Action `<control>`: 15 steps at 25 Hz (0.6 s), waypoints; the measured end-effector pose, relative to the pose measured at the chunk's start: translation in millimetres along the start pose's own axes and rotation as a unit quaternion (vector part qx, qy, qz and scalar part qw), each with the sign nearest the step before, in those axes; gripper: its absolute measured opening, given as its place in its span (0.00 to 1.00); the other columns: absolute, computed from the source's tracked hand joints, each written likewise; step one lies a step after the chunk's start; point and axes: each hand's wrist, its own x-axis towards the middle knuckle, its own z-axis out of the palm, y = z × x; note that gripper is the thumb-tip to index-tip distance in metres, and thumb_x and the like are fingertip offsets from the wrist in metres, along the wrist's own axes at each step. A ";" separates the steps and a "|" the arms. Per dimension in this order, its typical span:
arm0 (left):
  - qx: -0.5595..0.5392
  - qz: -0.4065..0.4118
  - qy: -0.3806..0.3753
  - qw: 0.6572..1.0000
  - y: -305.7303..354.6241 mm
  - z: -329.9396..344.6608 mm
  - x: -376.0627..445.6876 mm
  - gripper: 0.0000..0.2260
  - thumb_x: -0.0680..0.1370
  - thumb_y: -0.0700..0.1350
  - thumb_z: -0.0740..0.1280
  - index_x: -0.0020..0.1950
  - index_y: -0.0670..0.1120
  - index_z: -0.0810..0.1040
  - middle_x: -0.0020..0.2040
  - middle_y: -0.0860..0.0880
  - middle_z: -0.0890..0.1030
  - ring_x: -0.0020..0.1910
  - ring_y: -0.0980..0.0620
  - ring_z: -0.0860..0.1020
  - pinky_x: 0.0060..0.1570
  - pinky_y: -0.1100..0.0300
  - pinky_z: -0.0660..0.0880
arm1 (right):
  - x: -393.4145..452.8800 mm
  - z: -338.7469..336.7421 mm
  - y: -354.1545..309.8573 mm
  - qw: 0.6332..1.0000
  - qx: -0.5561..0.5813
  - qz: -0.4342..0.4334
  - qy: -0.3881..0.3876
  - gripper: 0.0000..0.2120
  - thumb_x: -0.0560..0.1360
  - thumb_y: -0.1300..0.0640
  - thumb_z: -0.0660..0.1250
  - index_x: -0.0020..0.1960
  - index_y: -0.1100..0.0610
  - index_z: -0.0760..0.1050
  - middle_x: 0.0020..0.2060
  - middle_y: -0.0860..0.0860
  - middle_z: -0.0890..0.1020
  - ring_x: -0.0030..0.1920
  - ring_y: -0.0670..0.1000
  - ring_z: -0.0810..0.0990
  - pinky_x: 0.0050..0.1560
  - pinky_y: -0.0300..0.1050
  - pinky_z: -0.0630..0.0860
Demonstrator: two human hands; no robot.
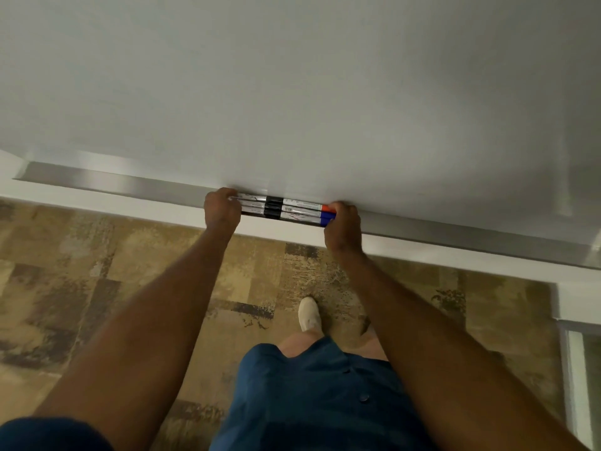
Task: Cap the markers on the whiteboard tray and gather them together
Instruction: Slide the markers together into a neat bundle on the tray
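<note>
- Item: markers [286, 209], a small bundle lying lengthwise, side by side and touching, on the whiteboard tray [107, 183] at the foot of the whiteboard [292, 76]. At least three barrels show; the exact count is unclear.
- Finish: white printed barrels with dark bands near the middle. An orange end and a blue end show at the right; whether these are caps or end plugs cannot be told. The left ends are hidden.
- Left hand [221, 208]: curled closed over the left end of the bundle, knuckles toward the camera.
- Right hand [343, 227]: closed around the right end, fingers against the coloured ends.
- Handling, judged: light, stiff plastic tubes; smooth and round, so likely to roll or slide past one another if squeezed only from the ends. Not fragile, though an uncapped tip could mark skin or the board.
- Where to hold, judged: pinch across the barrels near the dark bands to keep them together, with end pressure to line the tips up.
- Surroundings: patterned carpet [97, 271] below; one pale shoe [309, 312] visible.
</note>
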 end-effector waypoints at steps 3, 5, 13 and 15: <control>-0.001 -0.004 0.012 1.000 -5.5 -0.5 6.3 0.16 0.76 0.35 0.62 0.60 0.39 0.83 0.57 0.36 0.83 0.57 0.38 0.80 0.59 0.53 0.75 | -0.1 7.9 -9.3 1.000 -0.023 0.013 -0.004 0.21 0.72 0.72 0.63 0.62 0.58 0.77 0.62 0.60 0.75 0.62 0.61 0.74 0.64 0.55 0.75; -0.005 -0.008 0.015 1.000 -5.0 1.6 8.2 0.16 0.77 0.35 0.61 0.61 0.39 0.83 0.58 0.36 0.82 0.57 0.38 0.80 0.58 0.54 0.75 | -0.3 10.3 -11.6 0.999 -0.035 0.019 -0.005 0.21 0.72 0.71 0.64 0.63 0.58 0.76 0.62 0.59 0.74 0.62 0.61 0.74 0.62 0.54 0.75; 0.055 0.016 0.027 0.998 -4.0 11.4 1.0 0.15 0.78 0.37 0.60 0.63 0.40 0.77 0.62 0.36 0.74 0.60 0.36 0.74 0.61 0.47 0.73 | 5.1 0.6 -4.5 0.998 -0.043 -0.012 -0.049 0.17 0.77 0.68 0.60 0.64 0.58 0.75 0.63 0.60 0.74 0.61 0.61 0.76 0.64 0.50 0.73; 0.084 0.060 0.035 0.994 -8.6 16.3 -9.9 0.14 0.79 0.38 0.61 0.64 0.38 0.74 0.64 0.36 0.72 0.62 0.36 0.71 0.62 0.46 0.70 | -0.4 -5.2 0.1 0.993 -0.089 -0.048 -0.054 0.15 0.80 0.64 0.60 0.67 0.58 0.72 0.64 0.59 0.74 0.61 0.59 0.76 0.61 0.51 0.75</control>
